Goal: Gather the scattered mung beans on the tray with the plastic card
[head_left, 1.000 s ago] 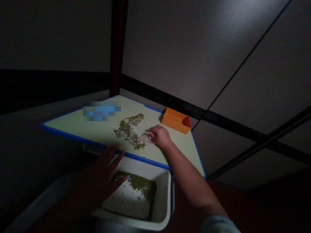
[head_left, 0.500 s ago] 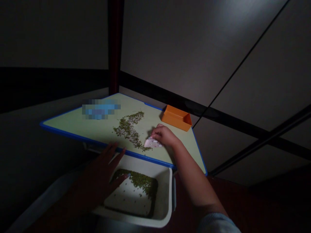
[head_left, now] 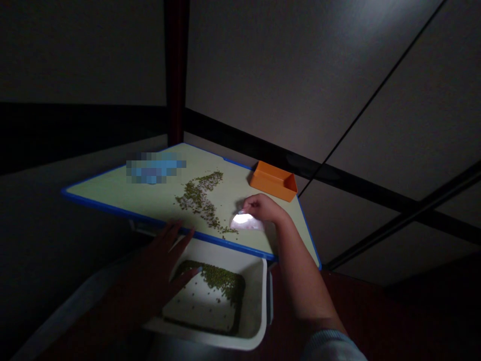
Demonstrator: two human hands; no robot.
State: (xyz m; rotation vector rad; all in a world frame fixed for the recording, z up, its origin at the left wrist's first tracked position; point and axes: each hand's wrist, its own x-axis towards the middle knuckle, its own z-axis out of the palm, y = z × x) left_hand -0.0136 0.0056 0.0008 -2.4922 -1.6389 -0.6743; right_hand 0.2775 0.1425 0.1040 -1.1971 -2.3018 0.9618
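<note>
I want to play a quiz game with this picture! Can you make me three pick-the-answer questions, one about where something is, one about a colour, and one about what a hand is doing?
1. Where is the orange box?
A. at the far edge of the board
B. inside the white tray
C. in the left hand

2. What colour is the board's rim?
A. red
B. blue
C. yellow

3. What is the right hand doing?
A. lying flat and empty
B. holding a small white card against the board
C. lifting the tray

Answers:
1 A: the orange box sits on the board by its far edge.
2 B: a blue strip runs round the pale board.
3 B: the right hand pinches the card beside the beans; the left hand rests on the tray.
</note>
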